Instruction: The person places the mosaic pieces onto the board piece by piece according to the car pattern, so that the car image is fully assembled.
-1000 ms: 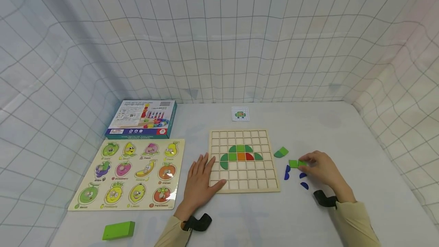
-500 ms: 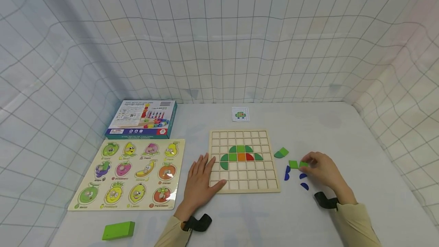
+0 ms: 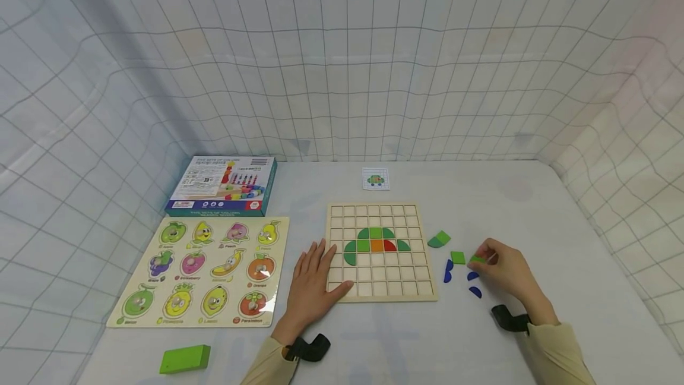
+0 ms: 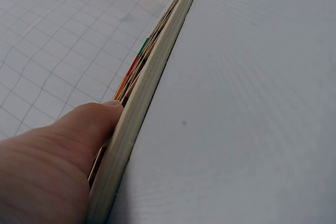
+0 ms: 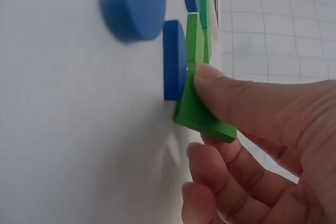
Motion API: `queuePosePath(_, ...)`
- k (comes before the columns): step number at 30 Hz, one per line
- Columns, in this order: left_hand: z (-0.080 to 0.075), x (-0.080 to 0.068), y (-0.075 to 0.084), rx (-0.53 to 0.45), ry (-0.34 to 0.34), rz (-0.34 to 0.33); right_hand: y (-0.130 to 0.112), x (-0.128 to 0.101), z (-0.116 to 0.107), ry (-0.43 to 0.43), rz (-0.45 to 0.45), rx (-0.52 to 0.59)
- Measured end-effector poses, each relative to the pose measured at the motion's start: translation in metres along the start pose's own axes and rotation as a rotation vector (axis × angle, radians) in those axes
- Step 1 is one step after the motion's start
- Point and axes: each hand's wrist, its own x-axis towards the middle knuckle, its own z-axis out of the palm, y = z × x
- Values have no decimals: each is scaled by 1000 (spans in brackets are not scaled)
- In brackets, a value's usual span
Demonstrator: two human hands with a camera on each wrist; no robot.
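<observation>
My right hand (image 3: 504,269) pinches a green square block (image 5: 202,116) between thumb and fingers; in the right wrist view the block is tilted. Just left of it lies another green square (image 3: 458,258). Blue half-round pieces (image 3: 475,292) lie close below. My left hand (image 3: 315,284) rests with spread fingers on the left edge of a wooden grid board (image 3: 378,273). In the board's cells, dark green rounded pieces (image 3: 350,252), light green squares (image 3: 363,245), an orange square (image 3: 376,245) and a red rounded piece (image 3: 389,245) form a dome shape.
A small pattern card (image 3: 376,179) lies behind the board. Right of the board are a dark green piece and a light green square (image 3: 442,236). On the left are a fruit puzzle board (image 3: 208,272), a toy box (image 3: 220,186) and a green block (image 3: 184,359).
My right hand has drawn the pinched green square slightly right and toward me, and a gap now shows between it and the other green square. The left hand stays in place.
</observation>
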Motion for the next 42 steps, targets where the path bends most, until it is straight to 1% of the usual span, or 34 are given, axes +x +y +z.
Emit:
queuePosePath(5,0,0,0,3,-10,-6,-7,-1,1,37,-23,39)
queuePosePath(9,0,0,0,0,-9,-5,-17,1,8,68,-54,108)
queuePosePath(15,1,0,-1,-4,-7,-1,-42,11,28,47,-93,206)
queuePosePath(18,2,0,-2,-3,-2,4,-58,16,36,29,-123,250)
queuePosePath(23,2,0,-2,-1,4,8,-83,26,49,-33,-178,303)
queuePosePath(29,2,0,-2,1,5,6,-103,35,66,-95,-288,313)
queuePosePath(32,2,0,-2,-2,-1,2,-111,38,75,-127,-321,317)
queuePosePath(37,0,0,-2,-2,-23,-14,-126,41,86,-197,-336,331)
queuePosePath(42,2,0,-2,4,30,24,-139,43,94,-222,-345,334)
